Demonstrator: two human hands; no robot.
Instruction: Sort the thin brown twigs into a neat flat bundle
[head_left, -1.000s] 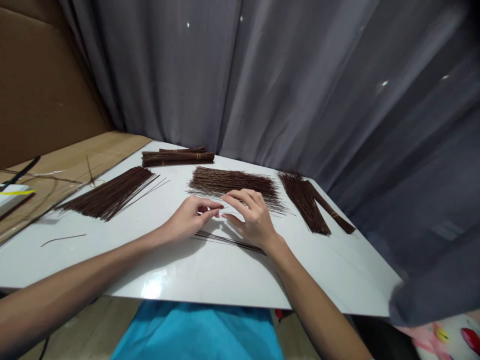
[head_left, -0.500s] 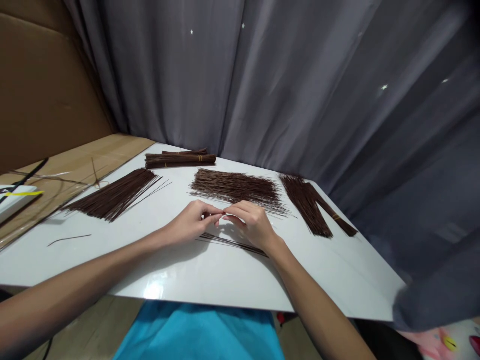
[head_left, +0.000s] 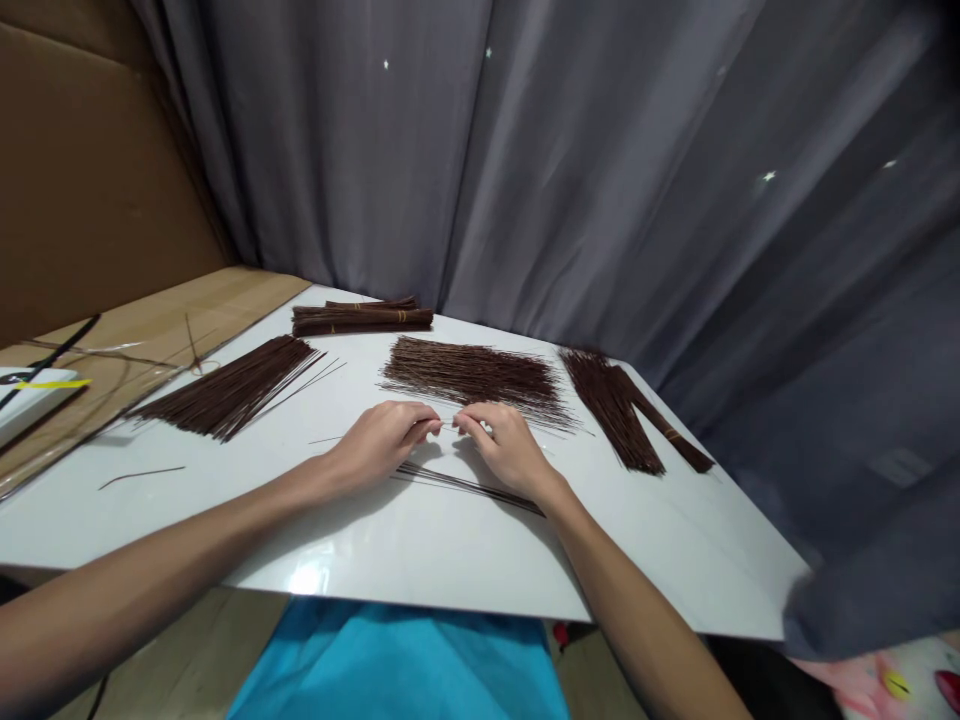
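Between my two hands stretches a thin brown stick [head_left: 448, 424], held above the white table. My left hand [head_left: 386, 435] pinches it with closed fingertips, and its end juts out to the left behind the hand. A small gap away, my right hand [head_left: 501, 440] pinches the same stick between thumb and fingers. Below the hands lies a small row of loose sticks [head_left: 472, 487], partly covered by the right wrist. Just beyond my fingers rests a wide spread pile of brown sticks [head_left: 476, 375].
Left of the hands is a fanned pile of sticks [head_left: 232, 390], with one bent stick [head_left: 141, 476] nearer me. Tied bundles [head_left: 360, 320] lie at the back. More sticks [head_left: 615, 415] lie right. Cardboard [head_left: 97, 170] stands left; a grey curtain [head_left: 562, 170] hangs behind.
My hands have drawn slightly apart, from fingertips touching to a small gap with the stick showing between them. The stick's end now shows left of my left hand. The piles have not moved.
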